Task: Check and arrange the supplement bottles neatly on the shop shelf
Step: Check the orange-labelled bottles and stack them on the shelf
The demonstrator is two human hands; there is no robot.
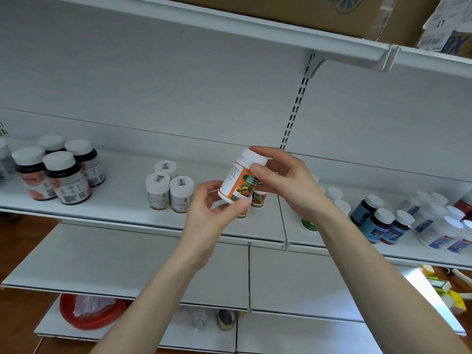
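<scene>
I hold a white supplement bottle with an orange and green label (238, 180) tilted in front of the middle shelf (122, 203). My left hand (212, 213) pinches its base from below. My right hand (281, 178) grips its white cap end from above. Behind the bottle, partly hidden by my hands, more orange-labelled bottles (258, 198) stand on the shelf. To the left stand three small white jars (169, 190) and, further left, several dark bottles with white caps (60, 172). On the right section stand blue-labelled dark bottles (380, 222) and white bottles (444, 231).
A green-labelled bottle (309, 224) shows behind my right forearm. The shelf above carries cardboard boxes (319, 14). Lower shelves hold a red basin with a plastic bag (89, 312), a few bottles (224, 319) and small boxes (444, 290) at the right.
</scene>
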